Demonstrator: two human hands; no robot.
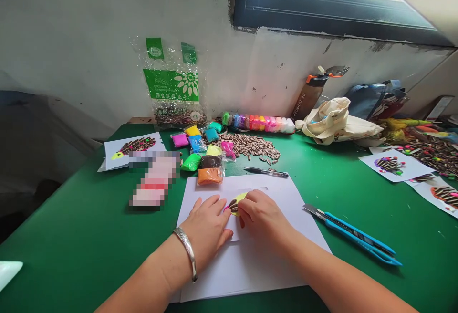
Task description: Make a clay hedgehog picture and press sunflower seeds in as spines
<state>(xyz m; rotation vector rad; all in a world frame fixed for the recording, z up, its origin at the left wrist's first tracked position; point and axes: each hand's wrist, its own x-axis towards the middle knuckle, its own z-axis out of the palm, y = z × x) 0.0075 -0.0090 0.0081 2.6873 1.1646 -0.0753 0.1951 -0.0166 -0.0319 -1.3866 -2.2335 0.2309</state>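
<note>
On a stack of white paper (pixel 279 265) lies a small yellow clay shape (pixel 240 197) with dark striped sunflower seeds (pixel 233 206) set in it and a bit of pink at its left end. My left hand (pixel 211 220), with a silver bangle at the wrist, rests on the paper with fingers spread; its fingertips touch or nearly touch the shape's left end. Over the right part of the shape, my right hand (pixel 263 213) has its fingers pinched together and bent down. Whatever sits between those fingertips is hidden.
Clay packets (pixel 210 175) and a seed pile (pixel 250 146) lie behind the paper, near a pen (pixel 266 172). A blue utility knife (pixel 354 236), blade showing, is at right. Finished seed pictures (pixel 134 150) lie left and right. A seed bag (pixel 175 88) and bottle (pixel 309 93) stand behind.
</note>
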